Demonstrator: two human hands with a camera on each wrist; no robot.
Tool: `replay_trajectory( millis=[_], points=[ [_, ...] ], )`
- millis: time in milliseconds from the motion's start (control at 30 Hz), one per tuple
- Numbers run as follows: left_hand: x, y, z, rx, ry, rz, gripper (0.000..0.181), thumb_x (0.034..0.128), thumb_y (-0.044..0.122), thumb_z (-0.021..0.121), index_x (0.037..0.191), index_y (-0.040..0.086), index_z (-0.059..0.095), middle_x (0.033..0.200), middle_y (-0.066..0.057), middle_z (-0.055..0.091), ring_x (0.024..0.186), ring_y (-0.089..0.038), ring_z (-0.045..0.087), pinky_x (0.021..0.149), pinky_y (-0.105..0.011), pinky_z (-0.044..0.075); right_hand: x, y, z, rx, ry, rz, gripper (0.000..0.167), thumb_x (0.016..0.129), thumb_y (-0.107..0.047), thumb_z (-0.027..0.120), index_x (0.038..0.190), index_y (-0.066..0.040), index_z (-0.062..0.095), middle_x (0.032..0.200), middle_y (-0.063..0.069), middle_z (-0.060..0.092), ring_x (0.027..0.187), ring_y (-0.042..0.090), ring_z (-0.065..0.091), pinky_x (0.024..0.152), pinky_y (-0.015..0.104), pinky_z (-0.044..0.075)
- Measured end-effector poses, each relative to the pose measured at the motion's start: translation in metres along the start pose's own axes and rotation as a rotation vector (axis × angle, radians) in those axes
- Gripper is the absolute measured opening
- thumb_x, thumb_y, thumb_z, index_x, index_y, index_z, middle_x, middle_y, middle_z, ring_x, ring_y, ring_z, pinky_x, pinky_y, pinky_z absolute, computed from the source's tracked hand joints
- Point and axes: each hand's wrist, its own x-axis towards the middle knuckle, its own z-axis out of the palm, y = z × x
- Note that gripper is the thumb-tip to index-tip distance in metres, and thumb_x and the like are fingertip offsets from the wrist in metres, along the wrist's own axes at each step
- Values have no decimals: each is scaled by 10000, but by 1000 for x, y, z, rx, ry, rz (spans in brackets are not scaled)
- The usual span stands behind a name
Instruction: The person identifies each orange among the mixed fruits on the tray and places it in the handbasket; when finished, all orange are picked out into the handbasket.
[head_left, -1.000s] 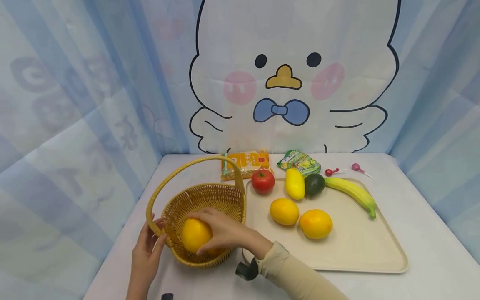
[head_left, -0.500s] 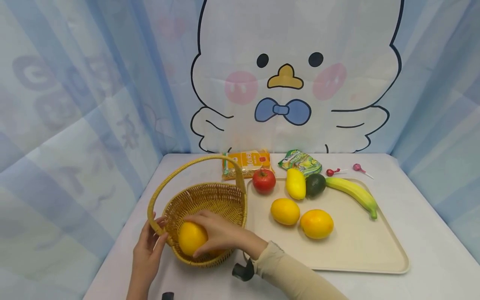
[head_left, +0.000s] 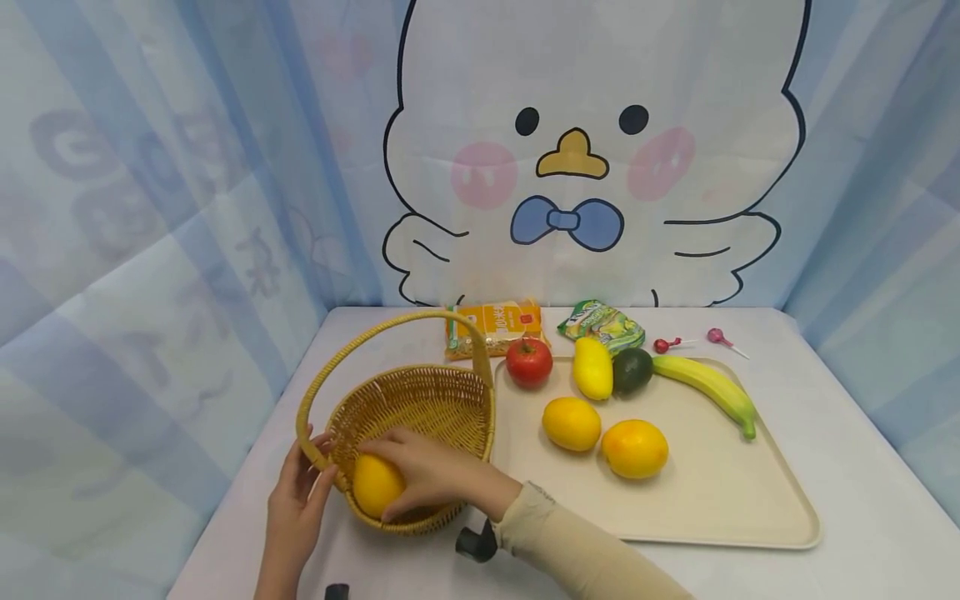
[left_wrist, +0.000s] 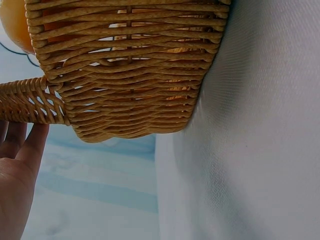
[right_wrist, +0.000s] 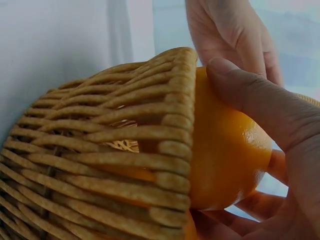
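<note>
In the head view a woven basket (head_left: 408,387) with a tall arched handle stands at the left of the table. My left hand (head_left: 296,500) holds the foot of its handle (head_left: 309,446), thumb on one side and fingers on the other. My right hand (head_left: 427,475) reaches into the basket and grips a round orange (head_left: 377,485). In the right wrist view the orange (right_wrist: 227,150) stands partly above the rim, between thumb and fingers. A second orange-coloured surface (right_wrist: 190,227) shows below it, mostly hidden. The left wrist view shows the basket wall (left_wrist: 130,75) beside the left fingers.
A cream tray (head_left: 712,500) at the right bears two yellow-orange fruits (head_left: 572,423), a mango (head_left: 593,368), an avocado (head_left: 632,371), a banana (head_left: 708,387) and a tomato (head_left: 529,362). Behind lie an orange packet (head_left: 495,327), a green packet (head_left: 603,325) and two lollipops (head_left: 716,336).
My right hand has moved the orange a little left and lower inside the basket, towards its near left wall. The left hand stays on the handle.
</note>
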Motion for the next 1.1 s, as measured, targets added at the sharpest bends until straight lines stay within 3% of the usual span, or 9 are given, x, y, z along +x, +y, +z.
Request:
replay_trajectory(
  millis=[300,633,833,1000,1100],
  points=[
    [0,-1,0,-12,0,-4,652,933,52,556,1460,330,292,1312,-21,548,1106,169,466,942,19,398,6,-5,2,-111,-42,25,822,726,-445,785,1428,-256,401,1331,11,504,1132,101,524,927,201,505],
    [0,-1,0,-11,-1,-13,654,928,55,565,1464,311,292,1329,-13,535,1118,171,456,956,15,390,4,-6,4,-268,-83,-14,717,780,-372,750,1414,-245,439,1364,57,504,1192,154,525,986,227,492],
    [0,-1,0,-20,-4,-8,658,927,41,562,1463,312,293,1319,-16,539,1119,168,457,958,10,395,2,-4,3,-379,-132,18,681,798,-425,718,1406,-282,447,1354,31,530,1204,172,537,1082,343,440],
    [0,-1,0,-28,-8,-6,663,927,34,560,1462,317,292,1316,-18,542,1123,164,459,959,9,395,2,-3,3,-378,-157,72,689,788,-421,728,1404,-349,427,1376,-19,510,1247,174,511,1141,547,326],
    [0,0,0,-18,-6,-18,640,937,79,558,1461,327,290,1319,-12,539,1119,165,459,956,12,393,2,-2,4,-370,-169,84,690,795,-425,718,1410,-367,410,1402,-24,491,1276,183,489,1153,595,269]
  ],
)
